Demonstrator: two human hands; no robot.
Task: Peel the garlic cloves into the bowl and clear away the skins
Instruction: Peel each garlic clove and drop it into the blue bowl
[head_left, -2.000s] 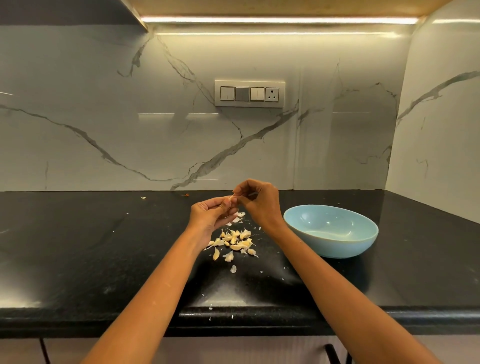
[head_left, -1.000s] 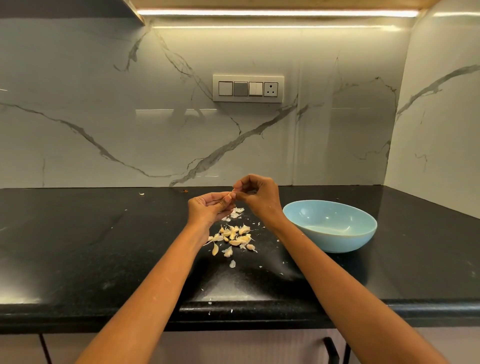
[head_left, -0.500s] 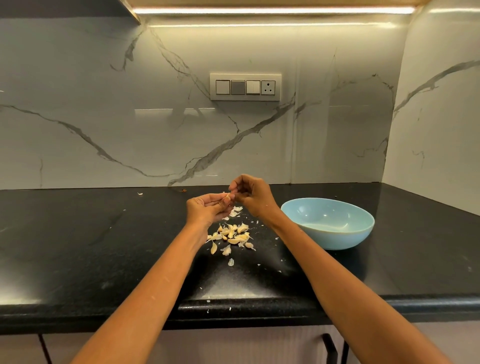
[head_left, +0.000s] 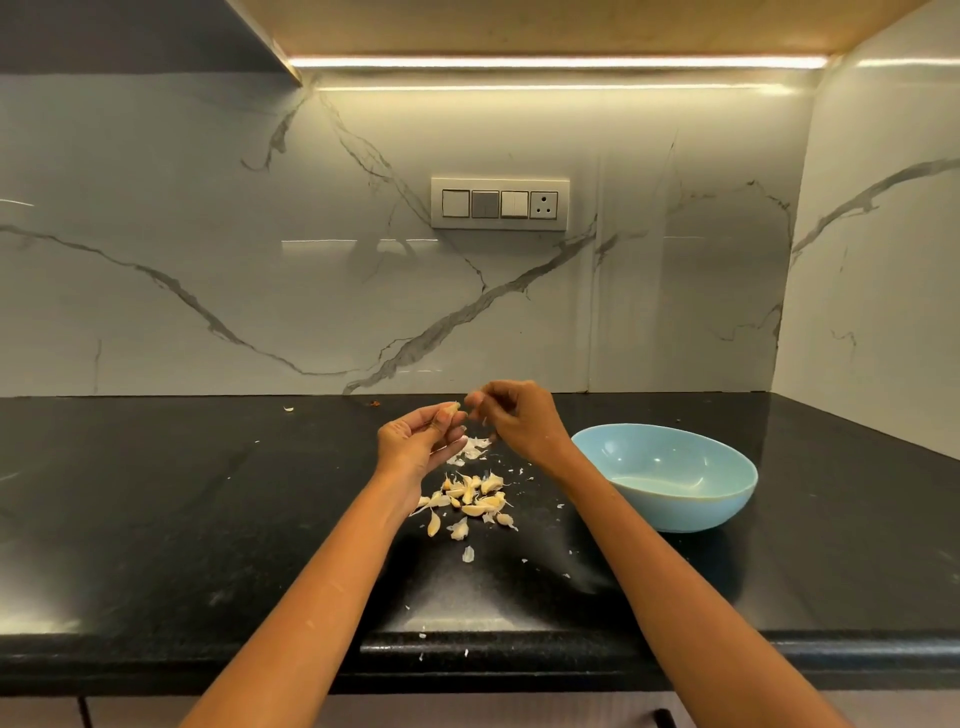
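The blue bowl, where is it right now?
In the head view the blue bowl sits on the black counter, to the right of the garlic pile, just beyond the right hand's forearm.

Garlic cloves (head_left: 470, 499) piled mid countertop (head_left: 182, 519), bowl (head_left: 667, 480) just right of them, loose skins (head_left: 474, 448) at pile's far side, both hands, left hand (head_left: 415, 441) & right hand (head_left: 514, 415), above the skins, switch panel (head_left: 500, 203) on far wall behind.
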